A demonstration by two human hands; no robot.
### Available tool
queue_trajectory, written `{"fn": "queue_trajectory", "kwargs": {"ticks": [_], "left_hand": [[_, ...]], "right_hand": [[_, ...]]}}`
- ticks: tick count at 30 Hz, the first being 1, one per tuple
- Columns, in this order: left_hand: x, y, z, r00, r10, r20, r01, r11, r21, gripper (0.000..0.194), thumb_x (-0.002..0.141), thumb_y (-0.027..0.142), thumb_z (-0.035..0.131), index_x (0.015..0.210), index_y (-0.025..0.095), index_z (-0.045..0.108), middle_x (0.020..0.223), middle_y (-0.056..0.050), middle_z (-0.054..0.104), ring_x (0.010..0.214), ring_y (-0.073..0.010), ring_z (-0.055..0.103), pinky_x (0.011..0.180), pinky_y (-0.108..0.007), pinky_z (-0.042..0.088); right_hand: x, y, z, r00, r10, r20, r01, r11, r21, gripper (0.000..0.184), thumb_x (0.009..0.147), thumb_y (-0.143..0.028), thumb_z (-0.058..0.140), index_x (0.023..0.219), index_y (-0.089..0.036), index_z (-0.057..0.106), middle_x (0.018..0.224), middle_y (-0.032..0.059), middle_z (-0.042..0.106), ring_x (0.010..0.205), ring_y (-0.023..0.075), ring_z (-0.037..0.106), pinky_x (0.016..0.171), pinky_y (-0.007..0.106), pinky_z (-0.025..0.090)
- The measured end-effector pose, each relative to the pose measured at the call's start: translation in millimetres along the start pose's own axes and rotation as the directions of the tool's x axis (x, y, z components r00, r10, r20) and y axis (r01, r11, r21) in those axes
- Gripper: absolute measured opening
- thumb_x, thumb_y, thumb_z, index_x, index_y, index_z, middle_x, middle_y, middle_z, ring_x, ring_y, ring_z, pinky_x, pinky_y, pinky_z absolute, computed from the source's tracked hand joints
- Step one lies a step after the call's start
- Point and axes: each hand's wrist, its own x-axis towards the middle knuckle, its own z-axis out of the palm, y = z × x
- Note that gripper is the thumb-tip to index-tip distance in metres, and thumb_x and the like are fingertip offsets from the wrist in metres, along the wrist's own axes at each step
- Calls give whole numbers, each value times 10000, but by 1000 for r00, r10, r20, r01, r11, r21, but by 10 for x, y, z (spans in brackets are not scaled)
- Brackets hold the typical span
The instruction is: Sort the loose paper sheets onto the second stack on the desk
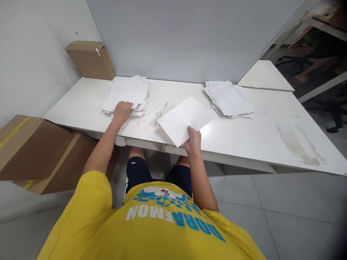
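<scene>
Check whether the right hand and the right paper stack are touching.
Apart. The head view shows bare tabletop between the right hand, which holds a sheet, and the right paper stack.

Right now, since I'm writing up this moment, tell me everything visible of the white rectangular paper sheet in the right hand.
The white rectangular paper sheet looks thin and fairly flat, with faint grey marks on its upper face. The right-hand grip holds it by the near side. It is turned askew, one corner toward the person, over the glossy white table, between the uneven white left paper stack and the uneven white right paper stack. Whether it touches the table cannot be told.
</scene>
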Motion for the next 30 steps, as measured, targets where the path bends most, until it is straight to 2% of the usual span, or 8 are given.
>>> {"fn": "queue_trajectory", "kwargs": {"ticks": [4, 7, 9, 12, 15, 23, 27, 30], "left_hand": [[-387, 470, -253, 972, -88, -217, 62, 990, -126, 342, 968, 286, 437, 1222, 193, 646, 1228, -114, 691, 1185, -281, 635, 1010, -426, 516], [-608, 867, -406, 812, -424, -401, 120, 794, -596, 378, 975, 450, 498, 1204, 186, 642, 1172, -93, 708, 1200, -259, 629, 1026, -395, 524], [-648, 1061, -424, 743, -600, -298, 58, 500, -864, 418, 877, 482, 665, 1150, 166, 660, 1135, -98, 721, 1187, -269, 638, 1033, -393, 527], [-609, 1187, -297, 747, -665, -17, 10, 37, -999, 436, 694, 369, 864, 1031, 151, 694, 1097, -118, 738, 1185, -300, 641, 1055, -405, 516], [-611, 1217, -76, 733, -652, 196, 67, -217, -974, 374, 631, 217, 894, 950, 147, 710, 1068, -131, 751, 1191, -319, 639, 1070, -431, 506], [-827, 1545, 252, 584, -740, 334, 67, -366, -928, 284, 702, 90, 794, 969, 148, 716, 1031, -93, 768, 1072, -259, 701, 1031, -401, 529], [-863, 1633, 290, 627, -664, 406, 81, -463, -883, 292, 703, 116, 809, 979, 136, 715, 1026, -101, 768, 1067, -276, 703, 1029, -427, 531], [-877, 1647, 298, 659, -633, 406, 67, -488, -870, 318, 705, 155, 829, 999, 136, 708, 1083, -119, 755, 1128, -293, 678, 1062, -438, 507]], "right_hand": [[-67, 21, 135, 997, 41, -61, -37, 998, 52, 470, 775, -290, 586, 1239, -224, 546, 1223, 92, 676, 1170, 229, 633, 1050, 403, 511], [-106, 59, 240, 994, 52, -95, -42, 994, 103, 484, 771, -266, 591, 1249, -208, 546, 1226, 90, 679, 1152, 220, 639, 1062, 400, 495], [-145, 89, 310, 997, 44, -64, -34, 989, 142, 490, 775, -269, 599, 1256, -196, 547, 1225, 85, 681, 1140, 216, 645, 1069, 411, 482], [-229, 135, 400, 999, 47, 10, -48, 979, 199, 487, 782, -283, 616, 1257, -191, 562, 1236, 82, 680, 1153, 216, 641, 1066, 420, 480], [-322, 176, 457, 994, 65, 92, -88, 958, 273, 472, 790, -303, 634, 1249, -204, 589, 1255, 77, 678, 1179, 223, 633, 1066, 429, 485], [-470, 337, 515, 969, 40, 243, -118, 942, 315, 420, 808, -288, 594, 1217, -203, 637, 1234, 50, 703, 1200, 207, 626, 1099, 424, 454], [-526, 331, 463, 939, 44, 341, -143, 951, 273, 455, 852, -425, 589, 1257, -220, 624, 1300, 60, 671, 1241, 212, 604, 1113, 426, 440], [-589, 264, 408, 946, 9, 324, -109, 950, 291, 568, 894, -581, 486, 1336, -234, 568, 1381, 67, 614, 1309, 217, 559, 1141, 448, 411]]}}
